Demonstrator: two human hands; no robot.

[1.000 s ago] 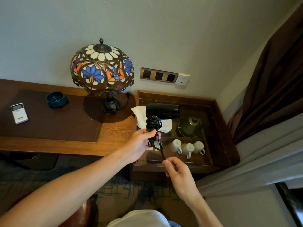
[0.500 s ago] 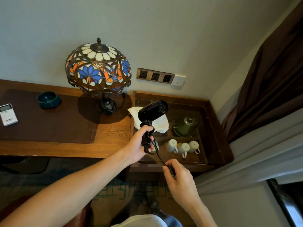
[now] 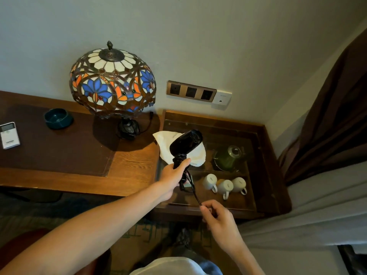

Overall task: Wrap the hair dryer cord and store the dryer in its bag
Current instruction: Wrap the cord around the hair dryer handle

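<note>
A lamp [image 3: 112, 80] stands on the bench [image 3: 127, 175], with a bowl [image 3: 58, 118] and a remote [image 3: 9, 135] to its left. To the right, a bag [image 3: 164, 143] lies behind three cups [image 3: 225, 185]; a teapot [image 3: 228, 157] sits right of the bag.

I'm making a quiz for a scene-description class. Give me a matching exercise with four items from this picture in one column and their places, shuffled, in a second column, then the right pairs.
Things:
1. black hair dryer
2. dark teal round bowl
3. three white ceramic mugs
4. green glass teapot

Places:
A. on the dark desk mat, left of the stained-glass lamp
B. under the glass top, nearest the person
C. held up by its handle in the left hand
D. under the glass top, behind the mugs

Pairs: 1-C, 2-A, 3-B, 4-D
</note>
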